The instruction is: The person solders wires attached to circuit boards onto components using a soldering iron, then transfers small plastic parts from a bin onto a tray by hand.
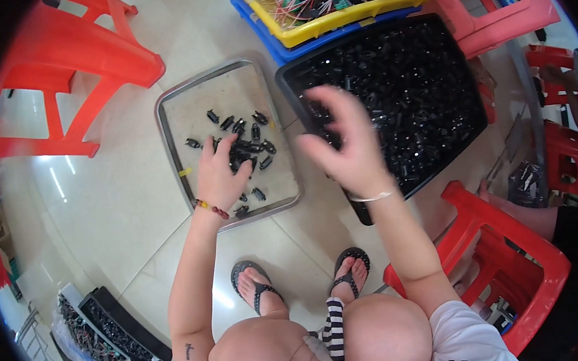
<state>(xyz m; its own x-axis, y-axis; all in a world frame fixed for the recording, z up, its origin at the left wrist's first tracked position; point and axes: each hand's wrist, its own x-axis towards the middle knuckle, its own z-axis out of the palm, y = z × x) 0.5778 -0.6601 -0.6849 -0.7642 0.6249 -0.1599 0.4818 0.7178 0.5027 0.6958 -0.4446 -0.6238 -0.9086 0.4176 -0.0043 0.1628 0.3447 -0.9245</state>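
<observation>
My left hand (218, 177) is over a shallow metal-rimmed tray (191, 100) on the floor, its fingers spread among small black plastic parts (256, 132). Several of these parts lie loosely grouped around its fingertips, and the hand hides some of them. My right hand (351, 145), a little blurred by motion, hovers at the left edge of a large black bin (288, 89). Its thumb and fingers are wide apart, with nothing visible between them. Heaped inside that bin are many small shiny black parts (404, 97).
Behind the black bin, a yellow bin (331, 22) of wired green boards rests on a blue bin (257, 30). Red stools (99, 49) (512, 258) flank me, and a pink one (494, 22) stands far right. Trays of parts (120, 323) sit lower left. Another person's leg (519, 213) shows at right.
</observation>
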